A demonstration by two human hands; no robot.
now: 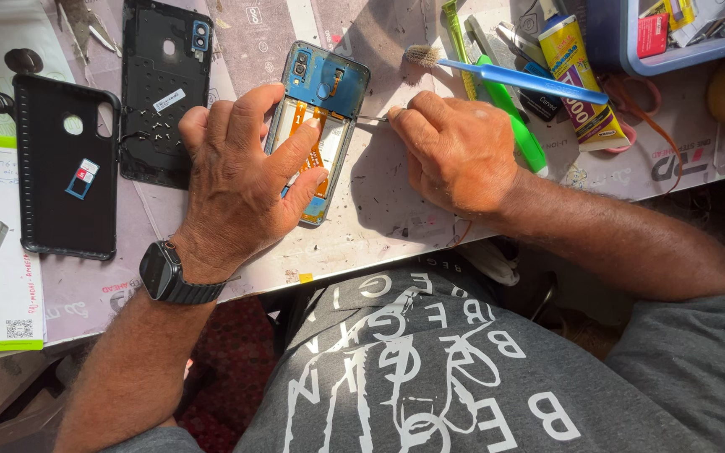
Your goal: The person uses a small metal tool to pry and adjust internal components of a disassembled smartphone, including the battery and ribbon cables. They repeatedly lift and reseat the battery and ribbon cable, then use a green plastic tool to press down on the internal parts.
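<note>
Opened phone (322, 126), back cover off and orange flex cables bared, lying near the tabletop's (396, 218) front edge, about midway along it. Pinned there by left hand (241, 180), fingers spread apart and pressed flat on the insides. Just right of it, right hand (455, 151), fingers pinched together on a thin metal tool (372, 118) (tip touching the phone's side). Further left, removed back cover (165, 88) and black case (65, 168); toward the far right corner, blue brush (513, 78), glue tube (579, 80).
</note>
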